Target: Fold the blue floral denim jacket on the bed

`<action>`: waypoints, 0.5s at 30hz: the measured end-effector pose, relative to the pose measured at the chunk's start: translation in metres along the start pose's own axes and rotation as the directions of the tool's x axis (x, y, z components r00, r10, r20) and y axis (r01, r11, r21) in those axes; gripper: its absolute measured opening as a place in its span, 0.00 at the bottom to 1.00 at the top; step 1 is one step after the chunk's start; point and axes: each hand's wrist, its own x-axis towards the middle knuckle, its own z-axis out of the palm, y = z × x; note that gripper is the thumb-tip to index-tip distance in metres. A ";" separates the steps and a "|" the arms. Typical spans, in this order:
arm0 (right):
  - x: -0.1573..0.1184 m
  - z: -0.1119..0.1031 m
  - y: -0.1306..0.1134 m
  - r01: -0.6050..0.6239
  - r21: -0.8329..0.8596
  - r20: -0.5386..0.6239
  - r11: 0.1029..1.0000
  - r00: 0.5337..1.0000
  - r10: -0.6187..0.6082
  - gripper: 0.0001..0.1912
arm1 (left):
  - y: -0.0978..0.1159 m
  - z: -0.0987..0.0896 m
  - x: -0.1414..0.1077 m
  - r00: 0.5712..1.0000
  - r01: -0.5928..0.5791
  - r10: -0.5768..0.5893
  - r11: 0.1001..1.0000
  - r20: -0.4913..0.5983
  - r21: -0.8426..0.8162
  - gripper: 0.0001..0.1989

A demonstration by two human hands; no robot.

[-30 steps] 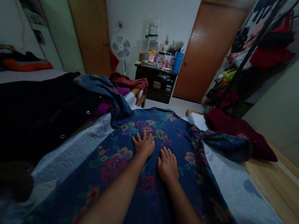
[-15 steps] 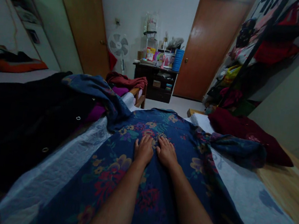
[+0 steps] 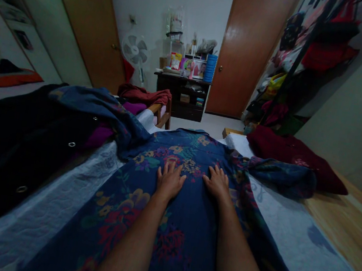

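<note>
A dark blue floral shirt (image 3: 192, 207) lies spread out on the bed, its collar at the far end. One sleeve (image 3: 92, 102) stretches left over black cloth, and the other sleeve (image 3: 282, 172) reaches right to a maroon cushion. My left hand (image 3: 169, 180) rests flat on the upper part of the shirt with its fingers spread. To its right, my right hand (image 3: 217, 183) also lies flat on the fabric, fingers apart. A strip of shirt shows between the two hands. Neither hand grips anything.
Black cloth with metal eyelets (image 3: 17, 146) covers the left side. The maroon cushion (image 3: 296, 160) sits at right on the pale mattress (image 3: 290, 210). Beyond the bed stand a dark cabinet (image 3: 181, 96), a white fan (image 3: 135, 50) and a wooden door (image 3: 244, 51). Bags hang at right.
My hands have moved apart across the shirt, the right one to the right and the left one slightly left. The whole view has shifted a little.
</note>
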 end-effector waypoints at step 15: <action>-0.003 0.008 -0.010 0.120 0.129 -0.147 0.984 0.984 -0.101 0.36 | 0.006 0.003 0.002 0.997 -0.063 0.063 0.998 0.036 0.007 0.24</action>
